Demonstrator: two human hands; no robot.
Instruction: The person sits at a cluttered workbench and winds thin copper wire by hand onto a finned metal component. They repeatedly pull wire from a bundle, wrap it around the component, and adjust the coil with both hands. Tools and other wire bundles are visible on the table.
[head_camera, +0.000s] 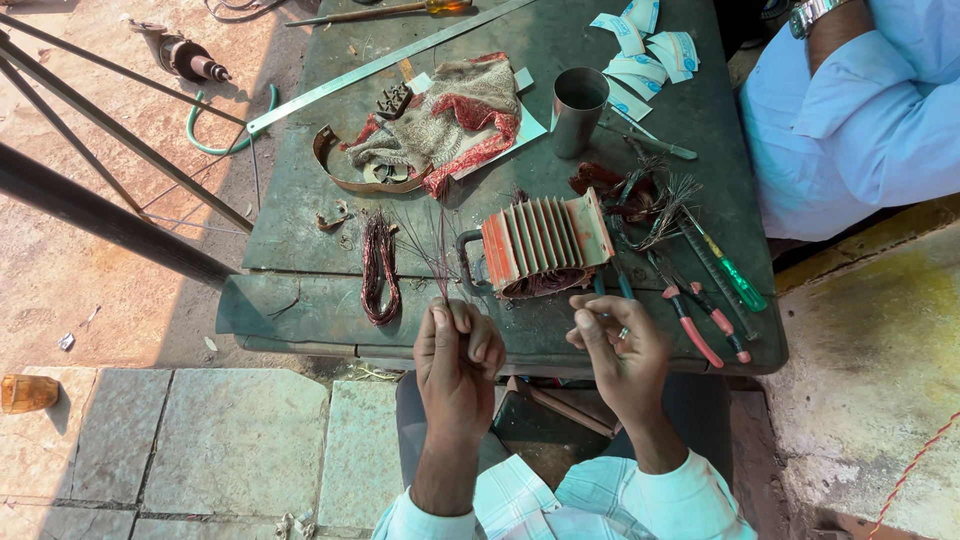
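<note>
My left hand pinches a thin bunch of copper wire strands that fan up over the green metal table. My right hand, with a ring on one finger, is held with fingers pinched close, near the front edge; whether it grips a fine wire I cannot tell. Between and just beyond both hands lies an orange finned motor stator with copper winding showing at its lower end. A coil of reddish copper wire lies left of my left hand.
Red-handled pliers, a green screwdriver and loose wire scraps lie at the right. A steel cup, a cloth, paper slips and a long metal rule are farther back. Another person's blue sleeve is at upper right.
</note>
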